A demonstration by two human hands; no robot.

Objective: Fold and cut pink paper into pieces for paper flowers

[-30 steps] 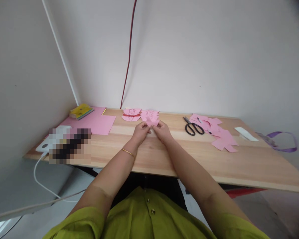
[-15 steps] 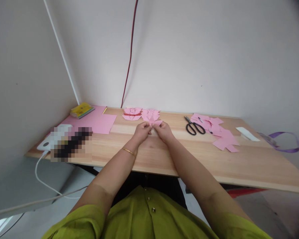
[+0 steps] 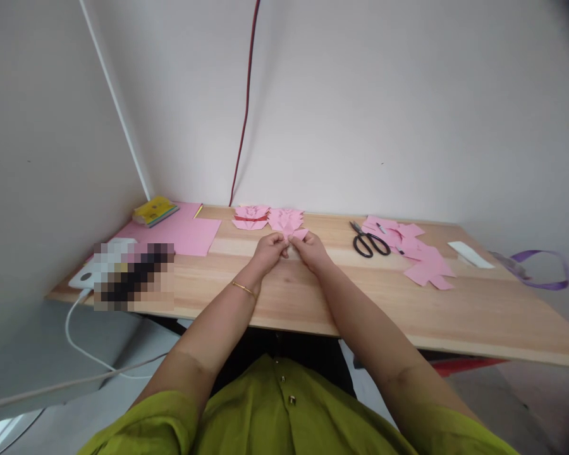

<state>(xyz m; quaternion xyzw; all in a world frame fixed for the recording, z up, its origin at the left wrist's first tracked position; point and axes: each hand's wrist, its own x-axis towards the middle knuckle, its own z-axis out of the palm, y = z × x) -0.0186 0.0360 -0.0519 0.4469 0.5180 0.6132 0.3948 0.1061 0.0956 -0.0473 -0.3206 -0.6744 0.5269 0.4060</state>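
Note:
Between my fingertips is a piece of folded pink paper (image 3: pixel 299 234), its right corner sticking out past my thumb. My left hand (image 3: pixel 270 250) pinches it from the left, and my right hand (image 3: pixel 312 250) pinches it from the right; the two hands nearly touch. My fingers hide much of the piece. Just behind it lies a pleated pink paper cutout (image 3: pixel 285 219) with jagged sides; whether the two are joined I cannot tell. Left of that rests another pink cutout (image 3: pixel 250 224) with a red band across it.
Black-handled scissors (image 3: pixel 370 240) lie to the right, beside several pink paper scraps (image 3: pixel 427 262). Farther right are a white strip (image 3: pixel 471 254) and a purple strap (image 3: pixel 543 256). Pink sheets (image 3: pixel 189 237), a yellow packet (image 3: pixel 155 210) and a white device (image 3: pixel 83 275) with a cable occupy the left.
Both hands keep their pinch on the pink paper in almost the same place. The whole view has shifted very slightly.

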